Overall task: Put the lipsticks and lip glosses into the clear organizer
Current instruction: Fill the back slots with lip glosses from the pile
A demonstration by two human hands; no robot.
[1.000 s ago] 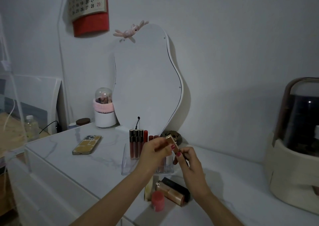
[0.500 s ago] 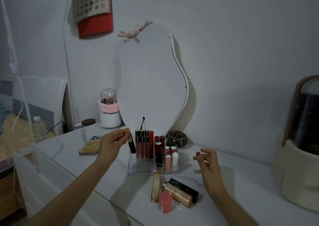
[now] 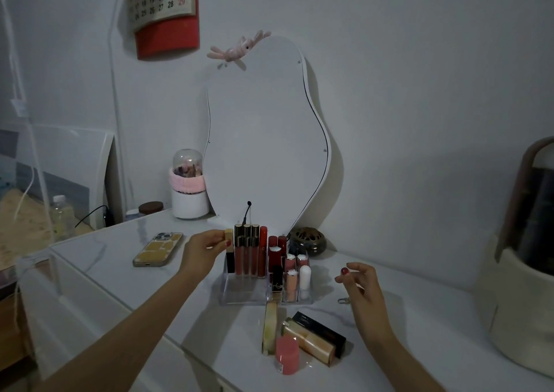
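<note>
We see the left hand (image 3: 204, 249) pinching a lipstick (image 3: 229, 250), now lowered upright into the organizer's (image 3: 239, 294) far-left slot; the right hand (image 3: 358, 283) has withdrawn, relaxed. Four tubes (image 3: 302, 339) remain before the organizer.

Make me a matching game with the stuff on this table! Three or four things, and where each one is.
Things:
1. phone
2. pink tube
3. gold-capped lipstick
4. white tube

Places:
A. pinched in the left hand, at the organizer's left end
B. standing in the organizer's right front part
C. lying flat on the table, left of the organizer
D. standing on the table in front of the organizer

Pairs: 1-C, 2-D, 3-A, 4-B
</note>
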